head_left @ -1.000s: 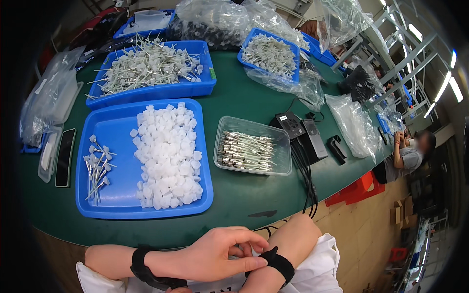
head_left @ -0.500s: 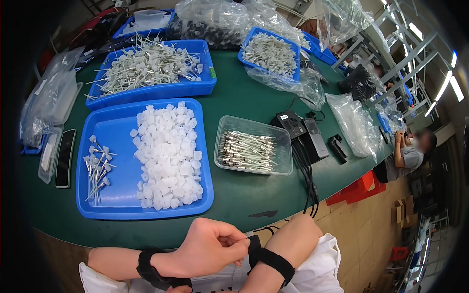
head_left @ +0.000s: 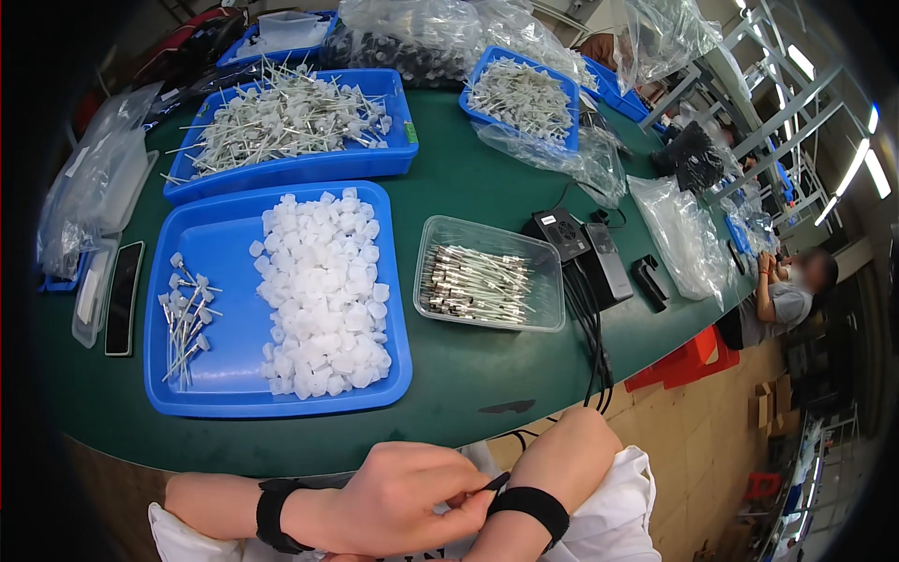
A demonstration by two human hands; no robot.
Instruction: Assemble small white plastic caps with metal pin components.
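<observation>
My left hand (head_left: 407,496) reaches across in front of my body, thumb and fingers pinched on the loose end of a black wrist strap (head_left: 532,510). That strap is wrapped around my right wrist. Another black band (head_left: 273,515) circles my left wrist. My right forearm (head_left: 562,450) slants down to the lower edge. Most of my right hand is cut off there or hidden below the left one, so its fingers cannot be judged. Beyond my hands, a blue tray (head_left: 281,405) holds a heap of white translucent caps (head_left: 328,300) and several thin rods with white heads (head_left: 192,314).
A clear plastic box (head_left: 552,314) of metal-tipped rods stands on the green table (head_left: 449,393). Farther back are blue trays (head_left: 389,164) piled with rods. A phone (head_left: 124,300) lies left; black devices with cables (head_left: 604,267) stand right. A co-worker (head_left: 791,290) sits far right.
My left hand has shifted slightly down and right, drawing the strap closer around the right wrist. The strap's end now sticks out past the pinching fingers.
</observation>
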